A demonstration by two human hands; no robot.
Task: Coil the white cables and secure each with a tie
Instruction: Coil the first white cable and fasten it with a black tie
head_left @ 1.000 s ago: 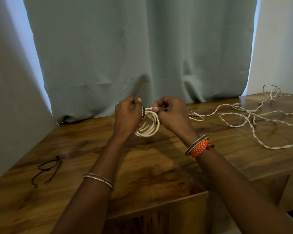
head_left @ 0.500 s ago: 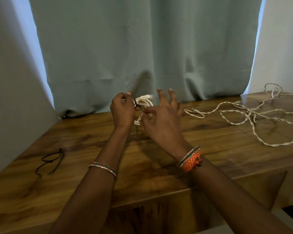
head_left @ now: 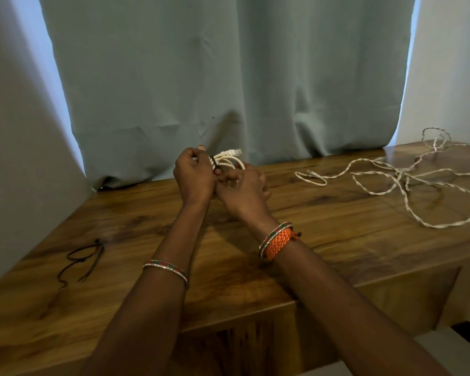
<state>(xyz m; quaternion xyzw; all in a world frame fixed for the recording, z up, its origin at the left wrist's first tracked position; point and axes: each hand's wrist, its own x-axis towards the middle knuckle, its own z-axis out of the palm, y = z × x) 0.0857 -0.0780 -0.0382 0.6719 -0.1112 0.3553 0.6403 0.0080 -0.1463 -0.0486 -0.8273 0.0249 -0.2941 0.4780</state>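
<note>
A wooden surface [head_left: 337, 240] stands before a grey-green curtain [head_left: 228, 77], with a loose twisted white cable [head_left: 407, 191] sprawled across its right side and spare dark ties [head_left: 84, 257] lying near its left edge. Above the middle, the left hand [head_left: 194, 176] and right hand [head_left: 244, 189] each have their grip curled tight on a small coiled white cable [head_left: 228, 160], which a dark tie [head_left: 215, 162] circles beside the left fingers.
</note>
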